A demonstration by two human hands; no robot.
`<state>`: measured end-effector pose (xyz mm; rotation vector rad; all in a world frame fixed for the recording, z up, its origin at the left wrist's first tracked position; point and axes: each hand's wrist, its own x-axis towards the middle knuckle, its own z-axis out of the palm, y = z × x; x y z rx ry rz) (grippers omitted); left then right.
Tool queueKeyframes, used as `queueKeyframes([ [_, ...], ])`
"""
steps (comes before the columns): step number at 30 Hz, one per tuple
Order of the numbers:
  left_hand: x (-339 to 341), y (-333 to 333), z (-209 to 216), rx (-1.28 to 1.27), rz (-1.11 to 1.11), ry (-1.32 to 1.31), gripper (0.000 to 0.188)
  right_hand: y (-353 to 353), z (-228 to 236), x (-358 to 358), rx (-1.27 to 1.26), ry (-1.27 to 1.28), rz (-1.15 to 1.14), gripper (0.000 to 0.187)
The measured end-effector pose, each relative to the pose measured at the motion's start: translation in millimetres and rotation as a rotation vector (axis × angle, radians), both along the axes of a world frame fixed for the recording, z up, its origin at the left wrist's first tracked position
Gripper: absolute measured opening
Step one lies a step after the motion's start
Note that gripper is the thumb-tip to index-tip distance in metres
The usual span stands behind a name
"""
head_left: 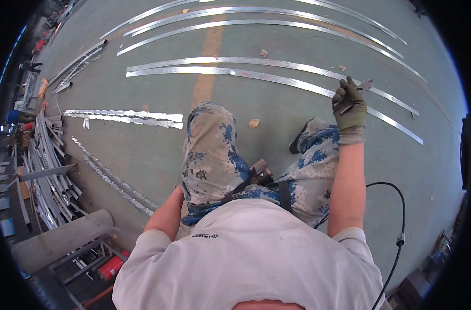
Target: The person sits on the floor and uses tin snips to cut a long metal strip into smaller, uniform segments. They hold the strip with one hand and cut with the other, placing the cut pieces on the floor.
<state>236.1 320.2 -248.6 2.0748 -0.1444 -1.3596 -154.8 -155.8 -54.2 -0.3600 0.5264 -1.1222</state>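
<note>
My right hand (350, 107), in an olive-green work glove, is raised over the right ends of two long shiny metal strips (276, 78). Its fingers are curled. A small greyish piece (367, 84) juts out past the fingertips, and a thin dark edge shows at the palm; I cannot make out what it is. The strips lie nearly parallel across the floor beyond my knees. My left forearm (166, 214) reaches down beside my left thigh, which hides the hand. My camouflage-trousered legs are bent low, with a dark tool holder (262, 174) at the waist.
More metal strips (266, 22) lie farther off. To the left are notched metal strips (127, 114), more of them nearer (111, 175), and a heap of metal profiles (49, 170). A large grey roller (65, 240) stands near left. A black cable (402, 217) curves at my right.
</note>
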Motion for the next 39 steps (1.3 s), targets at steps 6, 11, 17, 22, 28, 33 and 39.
queueKeyframes([
  [6, 50, -15, -12, -0.229, 0.192, 0.093, 0.040, -6, -18, -12, 0.184, -0.018, -0.037, 0.026],
  [11, 57, -117, 68, -0.067, -0.165, -0.366, 0.042, 4, 4, 7, 0.208, 0.144, -0.052, 0.025],
  [17, 82, -233, 55, -0.072, -0.257, -0.379, 0.059, 6, 32, 32, 0.192, 0.277, 0.060, 0.033],
  [22, 97, -330, 1, -0.048, -0.534, -0.464, 0.067, 15, 63, 74, 0.223, 0.596, 0.096, 0.049],
  [28, 86, -427, -30, -0.007, -1.014, -0.698, 0.066, 13, 70, 101, 0.316, 0.760, 0.195, 0.056],
  [33, 69, -492, -77, -0.085, -1.202, -0.874, 0.064, 13, 64, 108, 0.444, 0.845, 0.146, 0.054],
  [39, 67, -544, -117, -0.053, -1.367, -1.020, 0.061, 8, 59, 108, 0.488, 0.806, 0.139, 0.054],
])
